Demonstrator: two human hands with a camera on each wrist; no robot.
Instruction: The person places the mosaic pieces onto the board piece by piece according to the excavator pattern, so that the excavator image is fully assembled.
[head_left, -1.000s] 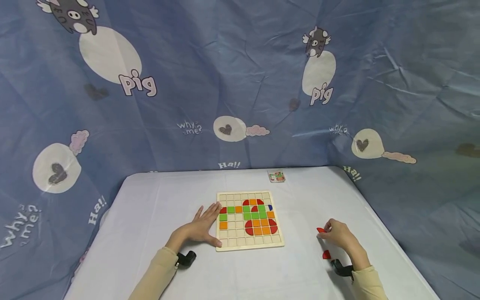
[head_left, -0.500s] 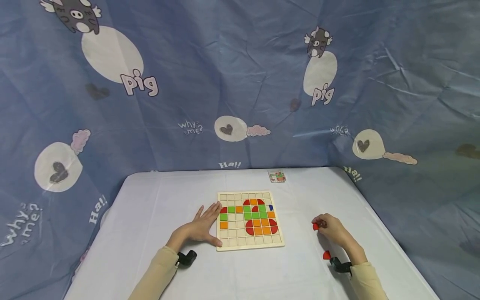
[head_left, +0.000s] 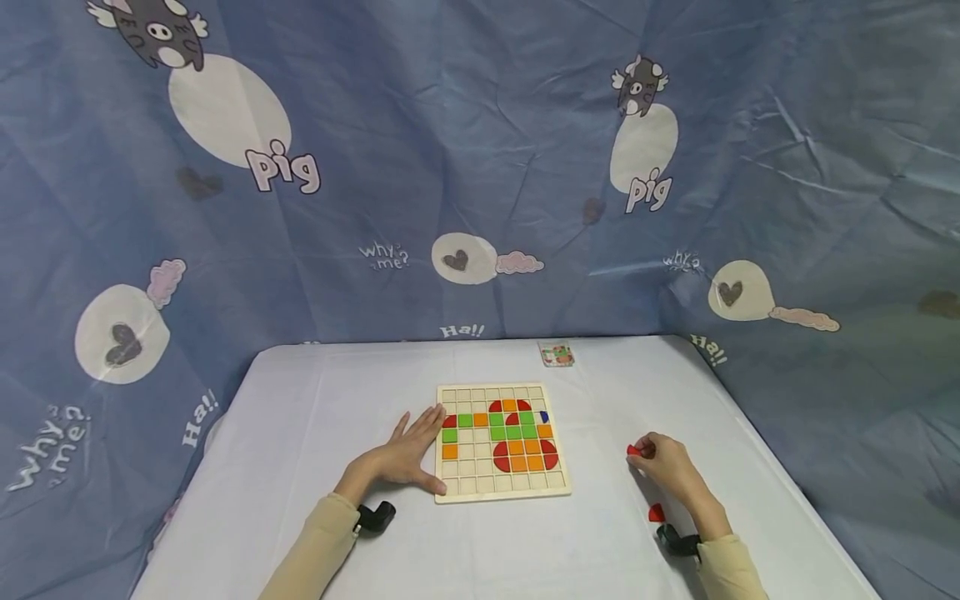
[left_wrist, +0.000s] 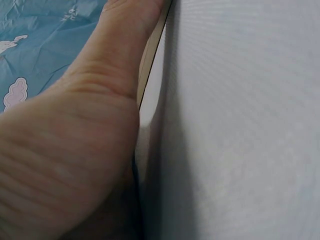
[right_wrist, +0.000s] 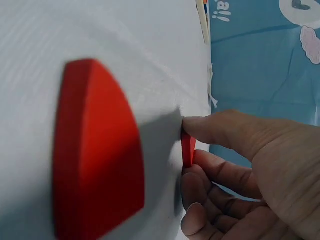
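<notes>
My left hand (head_left: pixel 411 454) rests spread against the left edge of a wooden grid board (head_left: pixel 468 487), fingertips and thumb right at its rim. Green, orange and red pieces fill some of the board's squares, with a small blue one (head_left: pixel 543 417) at the right. To the right of the board, my right hand (head_left: pixel 667 462) pinches a small red block (right_wrist: pixel 188 148) between thumb and fingers, low over the table. A second red block (right_wrist: pixel 102 155), quarter-circle shaped, lies on the cloth near the right wrist. The left wrist view shows mostly the hand's side and the board's edge.
A small picture card (head_left: pixel 557 355) with a coloured pattern lies at the back of the white table (head_left: pixel 375 375). Behind it hangs a blue printed cloth (head_left: pixel 480 167). Black wrist cameras sit on both wrists, close to the tabletop.
The right hand has shifted a little to the left and away from the body, and the red block in its fingers has turned. The left hand stays at the board.
</notes>
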